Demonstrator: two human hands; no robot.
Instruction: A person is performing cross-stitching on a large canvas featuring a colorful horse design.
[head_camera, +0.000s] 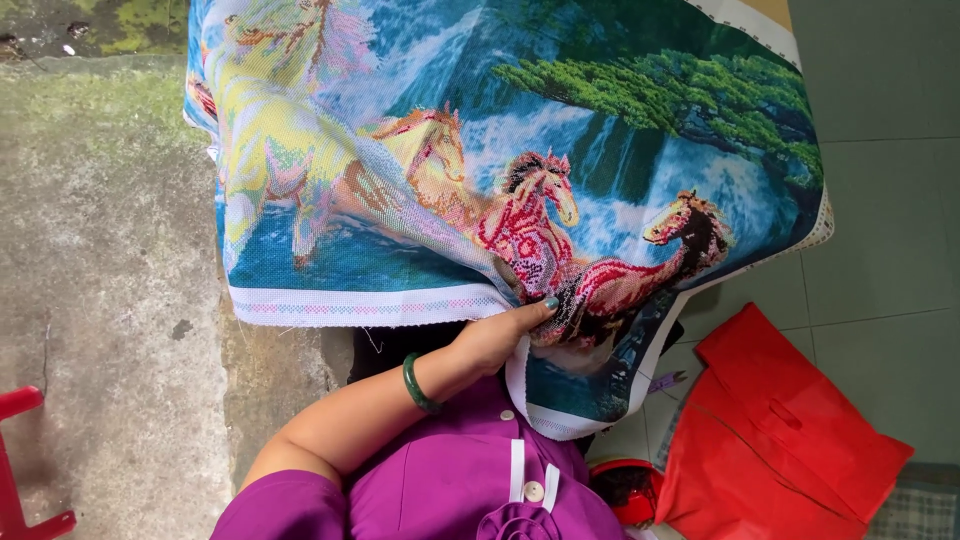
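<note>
One hand (497, 335), the left, is seen: its fingers (535, 310) are clamped on the lower edge of the embroidered cloth (520, 150), held spread over the lap for stitching; the right hand is hidden.

Large colourful cross-stitch canvas with horses and waterfall (500, 160) spread over lap, lower edge pinched by left hand (500, 335) wearing green bangle (417, 385). Red fabric bag (790, 430) seen on tiled floor (890, 250).
</note>
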